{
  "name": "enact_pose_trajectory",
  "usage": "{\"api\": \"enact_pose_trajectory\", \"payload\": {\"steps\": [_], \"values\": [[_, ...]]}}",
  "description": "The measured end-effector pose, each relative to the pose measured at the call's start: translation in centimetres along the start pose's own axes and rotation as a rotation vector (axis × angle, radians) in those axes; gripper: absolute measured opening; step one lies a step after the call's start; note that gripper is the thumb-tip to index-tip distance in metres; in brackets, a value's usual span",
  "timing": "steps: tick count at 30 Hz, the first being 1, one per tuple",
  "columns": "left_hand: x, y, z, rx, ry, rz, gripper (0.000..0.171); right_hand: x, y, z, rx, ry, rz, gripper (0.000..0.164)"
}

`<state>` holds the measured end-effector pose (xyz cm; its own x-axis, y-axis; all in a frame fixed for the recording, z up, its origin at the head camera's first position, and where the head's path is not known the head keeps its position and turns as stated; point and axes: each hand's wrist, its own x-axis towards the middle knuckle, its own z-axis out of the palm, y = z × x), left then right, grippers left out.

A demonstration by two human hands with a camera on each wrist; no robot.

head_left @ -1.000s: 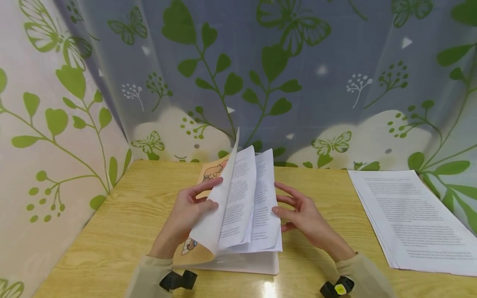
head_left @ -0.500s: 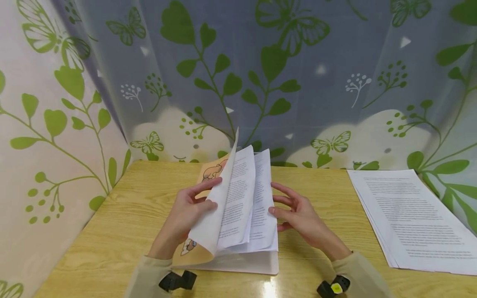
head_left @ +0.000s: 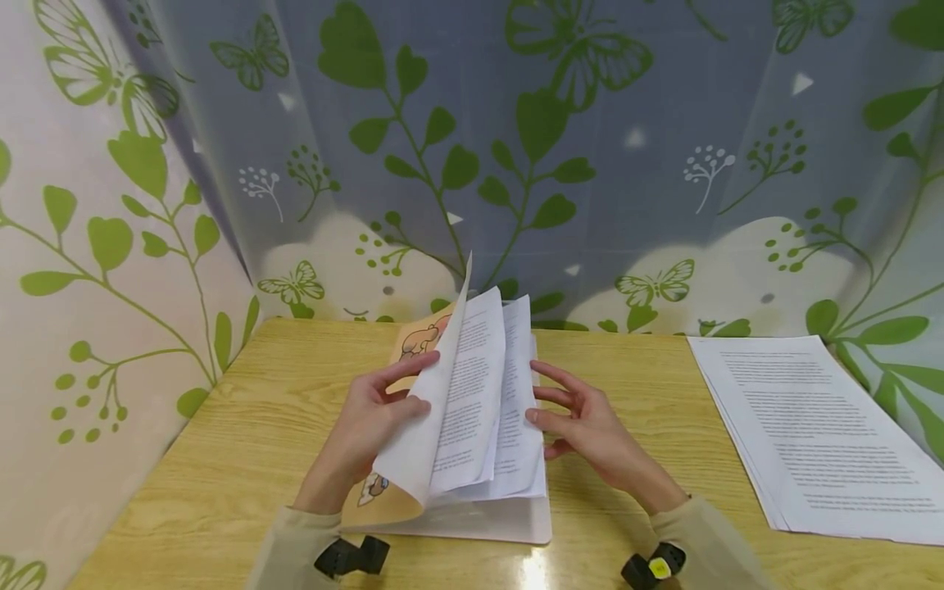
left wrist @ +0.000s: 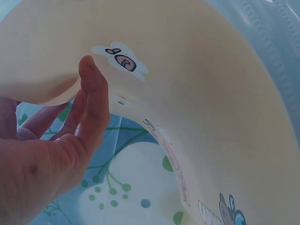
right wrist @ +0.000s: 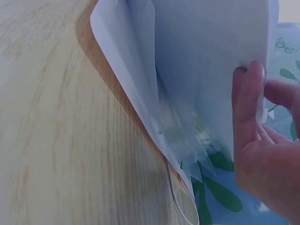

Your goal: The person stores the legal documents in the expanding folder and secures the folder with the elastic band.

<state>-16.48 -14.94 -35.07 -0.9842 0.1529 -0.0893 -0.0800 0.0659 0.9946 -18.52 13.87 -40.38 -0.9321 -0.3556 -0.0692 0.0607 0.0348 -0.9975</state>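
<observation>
Folder (head_left: 487, 518), cartoon-printed and soft-covered, lies parted on the middle of the wood-grain table (head_left: 221, 475). Its front cover (head_left: 415, 445) is raised and bent into a curve: peach outside, with small outlined cartoon figures, plain white inside, one upper corner rising to a point. The left wrist view shows the peach face close up, matt and smoothly bowed. Within stand printed sheets (head_left: 472, 385), white, filled with small paragraphs too fine to read; the foremost leaf curls toward the cover, and a further group (head_left: 519, 442) leans just to its right. Below them, along the near side, a pale, glossy panel with a rounded corner shows past the paper. The right wrist view adds see-through plastic among the leaves.

The left hand (head_left: 369, 418) pinches the front cover, thumb and forefinger on the white side. The right hand (head_left: 590, 422) holds the right edge of the further group, thumb in front and fingers partly behind.

Both wrists carry black straps (head_left: 352, 556) over beige sleeves (head_left: 295, 545); the right one bears a yellow patch. Well to the right, a paper stack (head_left: 826, 434) lies text up, its left edges slightly uneven. Behind hangs a curtain (head_left: 472, 188) patterned with green leaves and butterflies.
</observation>
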Motion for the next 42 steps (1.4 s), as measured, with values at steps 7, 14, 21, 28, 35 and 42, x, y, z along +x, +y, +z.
{"api": "enact_pose_trajectory", "payload": {"steps": [7,14,21,28,35,42], "values": [[0.0,-0.1,-0.1,-0.003,-0.003,0.008,0.056,0.3,0.2,0.1,-0.017,0.012,0.012,0.074],[0.0,-0.1,0.0,-0.019,-0.003,0.007,0.057,0.6,0.5,0.3,-0.005,0.015,0.013,0.073],[0.0,-0.1,0.1,-0.022,-0.001,0.007,0.058,0.8,0.8,0.8,-0.001,0.025,0.021,0.072],[0.1,-0.2,0.2,-0.021,-0.007,0.012,0.058,1.1,0.9,1.3,0.004,0.024,0.034,0.071],[0.2,-0.2,0.1,-0.015,-0.01,0.022,0.058,1.3,1.2,1.8,0.017,0.01,0.032,0.072],[0.3,-0.4,0.2,-0.029,-0.022,0.029,0.059,1.6,1.4,2.1,0.025,-0.006,0.029,0.071]]}}
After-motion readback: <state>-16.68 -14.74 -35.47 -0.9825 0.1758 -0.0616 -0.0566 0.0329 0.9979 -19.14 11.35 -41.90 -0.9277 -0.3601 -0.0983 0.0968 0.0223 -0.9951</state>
